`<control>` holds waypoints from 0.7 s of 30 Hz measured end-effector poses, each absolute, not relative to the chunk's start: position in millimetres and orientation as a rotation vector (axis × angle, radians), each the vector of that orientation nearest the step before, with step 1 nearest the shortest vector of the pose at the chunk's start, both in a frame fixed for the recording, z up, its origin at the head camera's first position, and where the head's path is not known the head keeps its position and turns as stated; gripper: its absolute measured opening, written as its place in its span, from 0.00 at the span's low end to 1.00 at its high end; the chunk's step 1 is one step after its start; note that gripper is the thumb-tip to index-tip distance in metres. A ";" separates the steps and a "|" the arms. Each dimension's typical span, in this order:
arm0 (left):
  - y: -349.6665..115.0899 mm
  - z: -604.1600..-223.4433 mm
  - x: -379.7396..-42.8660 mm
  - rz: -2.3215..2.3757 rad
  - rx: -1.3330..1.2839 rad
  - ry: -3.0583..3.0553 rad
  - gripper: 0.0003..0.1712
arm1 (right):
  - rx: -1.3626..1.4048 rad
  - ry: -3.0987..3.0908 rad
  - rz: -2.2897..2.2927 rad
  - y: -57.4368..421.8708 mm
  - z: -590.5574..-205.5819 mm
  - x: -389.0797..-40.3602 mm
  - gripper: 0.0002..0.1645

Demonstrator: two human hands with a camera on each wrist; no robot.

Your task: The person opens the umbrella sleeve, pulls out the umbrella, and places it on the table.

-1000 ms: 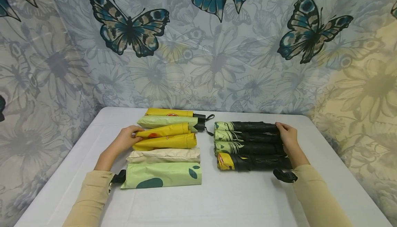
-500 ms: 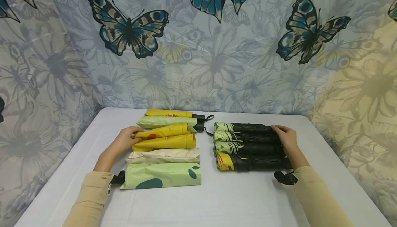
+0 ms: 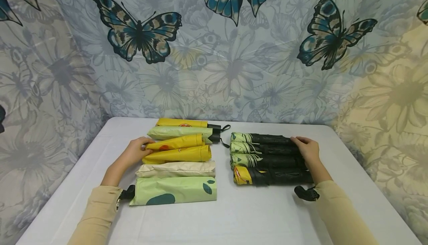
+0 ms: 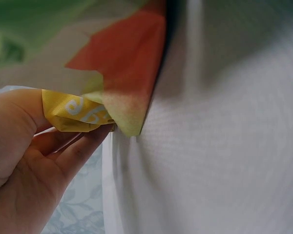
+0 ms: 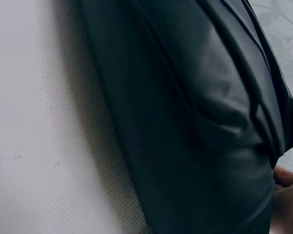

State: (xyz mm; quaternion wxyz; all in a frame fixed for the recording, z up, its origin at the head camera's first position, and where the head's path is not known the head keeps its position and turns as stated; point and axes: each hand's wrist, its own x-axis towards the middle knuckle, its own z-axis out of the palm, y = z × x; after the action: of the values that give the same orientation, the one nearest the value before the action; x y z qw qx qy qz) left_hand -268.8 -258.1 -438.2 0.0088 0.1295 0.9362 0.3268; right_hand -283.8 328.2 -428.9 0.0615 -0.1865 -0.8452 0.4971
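In the head view my left hand (image 3: 133, 151) pinches the left end of a yellow umbrella sleeve (image 3: 180, 142). The left wrist view shows thumb and fingers around its yellow fabric (image 4: 75, 112). Just nearer lie another yellow sleeve (image 3: 180, 155), a cream one (image 3: 177, 169) and a light green one (image 3: 177, 191). On the right, several folded black umbrellas (image 3: 277, 161) lie side by side, with green or yellow printed ends. My right hand (image 3: 308, 150) rests its extended fingers on the right end of the farthest one. Black cloth (image 5: 195, 117) fills most of the right wrist view, hiding most of that hand.
Behind the sleeves lie a yellow umbrella (image 3: 182, 122) and a light green umbrella (image 3: 180, 132), with black handles and wrist loops pointing right. A white cloth covers the table (image 3: 214, 222). A butterfly-print curtain (image 3: 234, 77) hangs along its back edge.
My right hand has shifted a little to the left along the far black umbrella's end. The left hand keeps its pinch on the yellow umbrella sleeve.
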 end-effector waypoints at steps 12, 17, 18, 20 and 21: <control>-259.0 -438.7 -269.4 1.010 0.405 2.928 0.17 | -0.558 -2.617 1.435 327.5 -430.1 -284.5 0.44; -258.9 -438.5 -269.5 1.004 0.411 2.926 0.17 | -0.542 -2.621 1.410 325.8 -429.8 -283.9 0.43; -258.7 -438.2 -269.5 1.004 0.409 2.923 0.18 | -0.538 -2.622 1.403 325.6 -429.8 -283.9 0.43; -258.5 -437.6 -269.6 1.006 0.408 2.921 0.18 | -0.528 -2.619 1.394 325.1 -429.9 -284.0 0.43; -258.4 -437.0 -269.5 1.008 0.409 2.919 0.18 | -0.523 -2.616 1.393 324.8 -430.0 -283.9 0.43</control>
State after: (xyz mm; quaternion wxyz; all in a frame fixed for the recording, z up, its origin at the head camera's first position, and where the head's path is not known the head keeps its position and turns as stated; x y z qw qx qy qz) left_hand -269.5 -258.4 -437.0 0.0131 0.1312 0.9370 0.3236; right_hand -283.9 324.8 -430.0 0.0662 -0.1736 -0.8673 0.4617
